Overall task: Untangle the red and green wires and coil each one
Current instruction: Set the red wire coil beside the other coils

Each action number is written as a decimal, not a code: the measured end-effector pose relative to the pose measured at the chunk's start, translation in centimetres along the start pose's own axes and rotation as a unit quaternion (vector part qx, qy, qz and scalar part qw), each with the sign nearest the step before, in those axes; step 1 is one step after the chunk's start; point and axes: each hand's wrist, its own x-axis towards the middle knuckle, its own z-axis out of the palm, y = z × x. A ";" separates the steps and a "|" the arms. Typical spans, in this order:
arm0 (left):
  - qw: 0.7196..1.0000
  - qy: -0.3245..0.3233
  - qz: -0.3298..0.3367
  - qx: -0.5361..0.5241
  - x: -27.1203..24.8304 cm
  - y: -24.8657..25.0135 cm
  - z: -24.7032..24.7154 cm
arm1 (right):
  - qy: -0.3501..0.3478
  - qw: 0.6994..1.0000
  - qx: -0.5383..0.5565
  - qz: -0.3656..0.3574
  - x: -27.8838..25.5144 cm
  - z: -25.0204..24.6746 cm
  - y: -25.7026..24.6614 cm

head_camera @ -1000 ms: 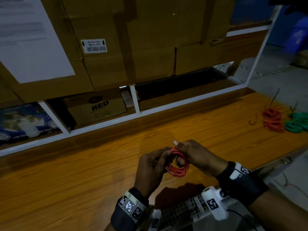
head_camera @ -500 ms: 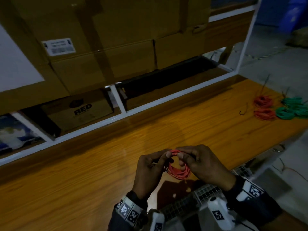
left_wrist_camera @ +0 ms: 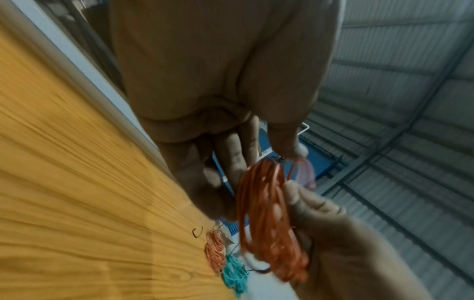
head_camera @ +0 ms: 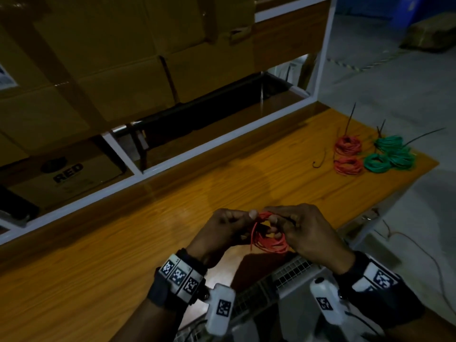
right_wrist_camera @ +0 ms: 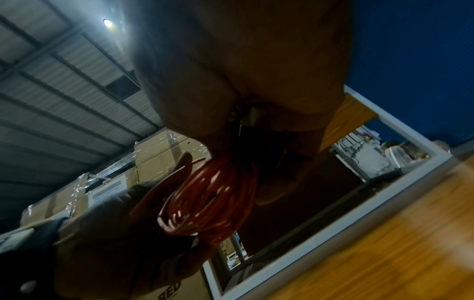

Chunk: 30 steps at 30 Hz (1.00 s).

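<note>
Both hands hold a small coil of red wire (head_camera: 270,240) just above the near edge of the wooden table (head_camera: 148,230). My left hand (head_camera: 229,227) pinches the top of the coil between thumb and forefinger. My right hand (head_camera: 296,225) has its fingers curled through and round the loops. The left wrist view shows the red coil (left_wrist_camera: 266,219) hanging between the fingers of both hands, and the right wrist view shows its loops (right_wrist_camera: 212,201) from below. Finished red coils (head_camera: 348,155) and green coils (head_camera: 389,156) lie at the table's far right.
A white shelf frame (head_camera: 197,146) runs along the back of the table, with cardboard boxes (head_camera: 111,58) on and under it. A short dark wire scrap (head_camera: 319,160) lies left of the finished coils. A white wire basket (head_camera: 291,277) sits below the hands.
The head view has swung right and down. The hands have stayed on the red coil and closed together over its top, with the loops now hanging lower.
</note>
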 end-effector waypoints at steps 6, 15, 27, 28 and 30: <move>0.994 -0.037 0.027 0.104 2.1 1.5 -2.0 | 0.004 0.997 -0.077 -0.014 1.9 0.1 0.3; 0.986 -0.110 0.112 0.057 4.5 1.8 -4.3 | 0.057 0.979 -0.186 -0.064 3.9 0.9 -1.9; 0.971 0.101 0.217 0.004 9.5 -0.3 -6.3 | 0.073 0.993 -0.088 0.007 10.3 -0.8 -1.0; 0.970 0.121 0.212 0.008 10.5 -0.2 -6.9 | 0.107 0.991 -0.071 0.020 11.2 -1.9 0.2; 0.966 0.161 0.200 0.013 12.4 0.1 -7.9 | 0.180 0.981 -0.037 0.069 12.8 -4.4 3.6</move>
